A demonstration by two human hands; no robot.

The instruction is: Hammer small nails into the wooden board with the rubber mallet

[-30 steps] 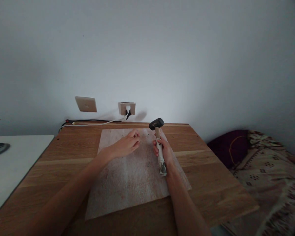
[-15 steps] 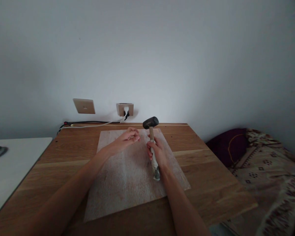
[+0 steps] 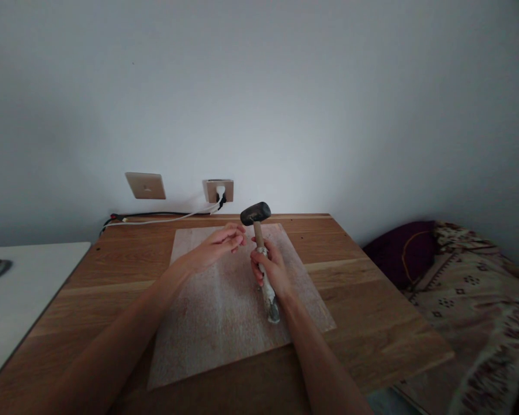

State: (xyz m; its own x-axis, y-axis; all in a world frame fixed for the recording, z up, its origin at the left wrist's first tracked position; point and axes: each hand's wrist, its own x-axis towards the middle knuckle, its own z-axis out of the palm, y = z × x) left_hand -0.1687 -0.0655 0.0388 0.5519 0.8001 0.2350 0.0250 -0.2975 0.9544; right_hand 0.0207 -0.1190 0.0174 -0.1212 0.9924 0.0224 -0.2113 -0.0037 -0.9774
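My right hand (image 3: pixel 270 266) is wrapped around the handle of a hammer (image 3: pixel 268 302). Its dark, rounded head points up and away from me, and its pale wooden handle is whitish and worn toward the butt. Just left of the hammer head, my left hand (image 3: pixel 225 241) has its fingers curled and thumb drawn in as in a pinch; what is between the fingertips, if anything, is too small to make out. Both hands are over a thin, pale, square wooden board (image 3: pixel 207 323) on the table.
The brown wooden table (image 3: pixel 354 311) stands against a white wall. A socket (image 3: pixel 211 190) with plugs, a wall plate (image 3: pixel 146 185) and a white cable (image 3: pixel 155 222) are at the back. Left is a white surface (image 3: pixel 34 305); right, patterned bedding (image 3: pixel 462 305) and a purple cushion (image 3: pixel 398 253).
My right hand has moved the hammer slightly left, its head tilting toward my left hand. My left hand stays in nearly the same place.
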